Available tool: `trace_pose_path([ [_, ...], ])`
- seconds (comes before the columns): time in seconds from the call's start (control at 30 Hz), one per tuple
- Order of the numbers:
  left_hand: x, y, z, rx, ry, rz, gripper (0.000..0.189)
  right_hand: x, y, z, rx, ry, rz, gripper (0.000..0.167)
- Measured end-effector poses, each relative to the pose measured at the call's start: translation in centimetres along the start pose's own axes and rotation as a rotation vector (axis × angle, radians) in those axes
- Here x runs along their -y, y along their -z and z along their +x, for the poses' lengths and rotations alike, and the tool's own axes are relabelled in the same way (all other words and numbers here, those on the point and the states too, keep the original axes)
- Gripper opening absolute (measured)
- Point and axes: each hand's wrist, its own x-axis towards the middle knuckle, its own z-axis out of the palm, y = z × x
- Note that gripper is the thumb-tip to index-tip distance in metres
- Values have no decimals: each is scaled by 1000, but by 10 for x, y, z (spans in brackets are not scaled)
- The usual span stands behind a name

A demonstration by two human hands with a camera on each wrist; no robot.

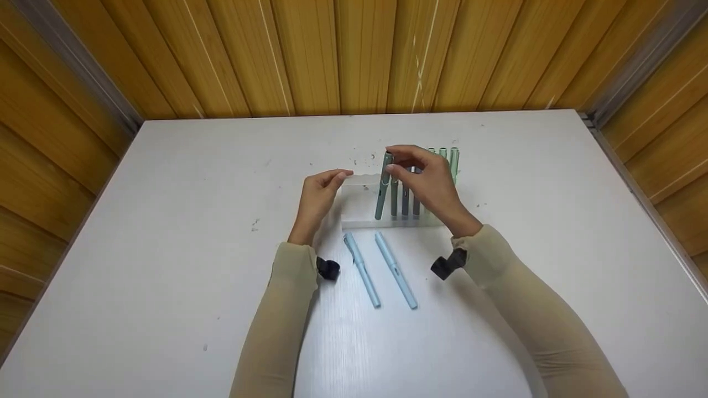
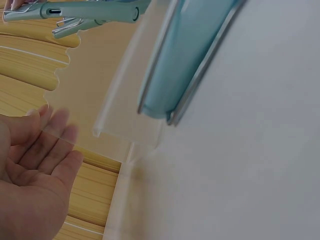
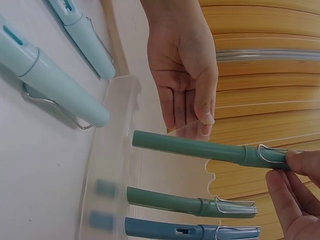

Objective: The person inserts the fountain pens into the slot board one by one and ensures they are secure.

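Observation:
My left hand (image 1: 318, 199) pinches the top left corner of a clear, wavy-edged pen stand (image 1: 357, 205) between thumb and fingers. Held by its cap in my right hand (image 1: 437, 179) is a dark green fountain pen (image 3: 195, 149), slightly tilted, its lower end close over the stand's front ledge. Beside it another green pen (image 3: 162, 201) and a blue-grey pen (image 3: 165, 229) stand upright in the stand. Several more pens stand farther right, partly hidden by my right hand, among them a light green pen (image 1: 454, 160) at the end.
Two light blue pens, a left one (image 1: 363, 273) and a right one (image 1: 396, 271), lie on the white table (image 1: 166, 265) in front of the stand, between my forearms. Wood-look panels (image 1: 310, 61) rise behind the table.

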Motion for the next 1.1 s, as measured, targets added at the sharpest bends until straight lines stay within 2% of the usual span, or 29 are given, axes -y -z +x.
trace_pose_path([
  [0.53, -1, 1, -1, 11, 3, -6, 27, -5, 1, 0, -38, 40, -23, 31],
  [1.1, -1, 0, 0, 2, 13, -4, 27, -13, 4, 0, -32, 12, -38, 33],
])
